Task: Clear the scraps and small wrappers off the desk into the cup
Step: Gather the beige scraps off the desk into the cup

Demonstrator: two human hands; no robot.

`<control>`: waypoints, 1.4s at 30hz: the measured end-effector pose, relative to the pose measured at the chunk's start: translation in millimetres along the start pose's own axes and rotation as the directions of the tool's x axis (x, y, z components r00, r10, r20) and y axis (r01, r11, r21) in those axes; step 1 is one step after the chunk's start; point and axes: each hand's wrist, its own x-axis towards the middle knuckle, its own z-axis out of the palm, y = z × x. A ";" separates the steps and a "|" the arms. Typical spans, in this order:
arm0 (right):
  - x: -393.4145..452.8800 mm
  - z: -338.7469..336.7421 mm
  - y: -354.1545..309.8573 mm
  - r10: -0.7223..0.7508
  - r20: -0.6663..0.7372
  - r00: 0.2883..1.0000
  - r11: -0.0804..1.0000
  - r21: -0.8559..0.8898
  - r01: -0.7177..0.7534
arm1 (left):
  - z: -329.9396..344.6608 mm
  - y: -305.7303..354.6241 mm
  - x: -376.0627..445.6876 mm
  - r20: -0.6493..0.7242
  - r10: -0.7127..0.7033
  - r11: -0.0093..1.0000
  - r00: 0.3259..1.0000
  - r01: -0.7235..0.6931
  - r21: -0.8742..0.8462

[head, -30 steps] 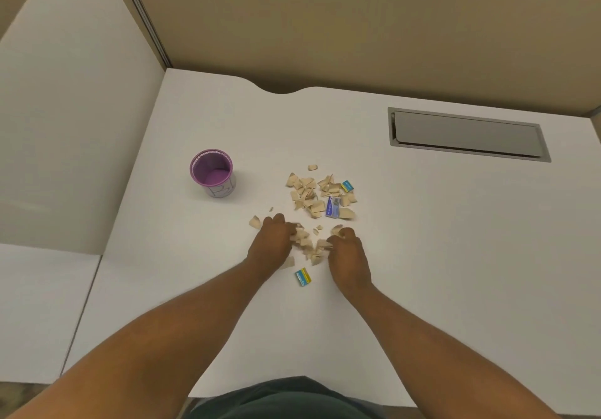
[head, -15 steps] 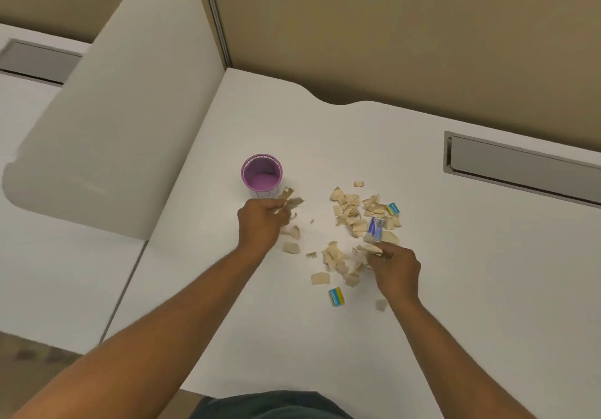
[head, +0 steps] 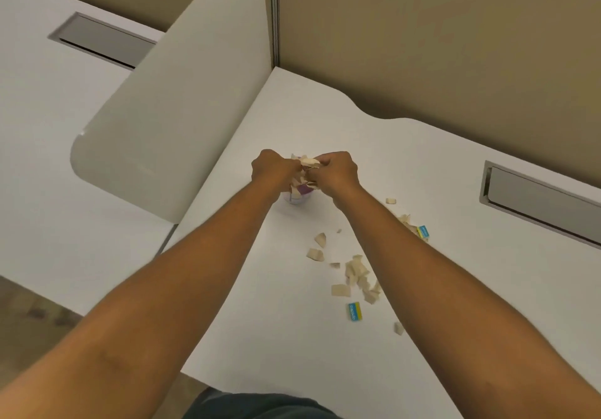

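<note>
My left hand [head: 273,168] and my right hand [head: 335,171] are pressed together directly above the purple cup [head: 299,196], both shut on a bunch of beige paper scraps [head: 305,166]. Only the cup's lower wall and a sliver of its purple inside show under the hands. More beige scraps [head: 356,272] lie on the white desk [head: 292,337] between my forearms. A blue-and-yellow wrapper [head: 354,311] lies near the front. Another blue-and-yellow wrapper [head: 423,232] shows beside my right forearm, which hides part of the pile.
A white side divider [head: 169,132] stands left of the cup and a tan partition wall [head: 439,44] runs behind the desk. A grey cable slot [head: 536,202] is set into the desk at the right. A neighbouring desk with its own slot [head: 100,42] lies to the left.
Both hands left the pile carrying scraps and came together over the cup. The camera swung left, so the cup now sits at the centre.
</note>
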 end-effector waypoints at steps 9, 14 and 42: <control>28.7 8.8 -27.9 0.125 0.210 0.970 0.981 -0.175 -0.089 | -17.3 9.2 8.2 0.022 -0.133 0.962 0.991 0.134 -0.238; 26.9 5.0 -36.8 0.156 0.263 0.952 0.973 -0.207 -0.103 | -17.1 3.3 10.2 -0.014 -0.107 0.970 0.994 0.101 -0.220; 10.5 -111.0 155.7 -0.036 -0.083 0.996 0.834 -0.552 -0.016 | 30.4 -122.5 -37.7 0.272 0.386 0.772 0.881 -0.470 0.428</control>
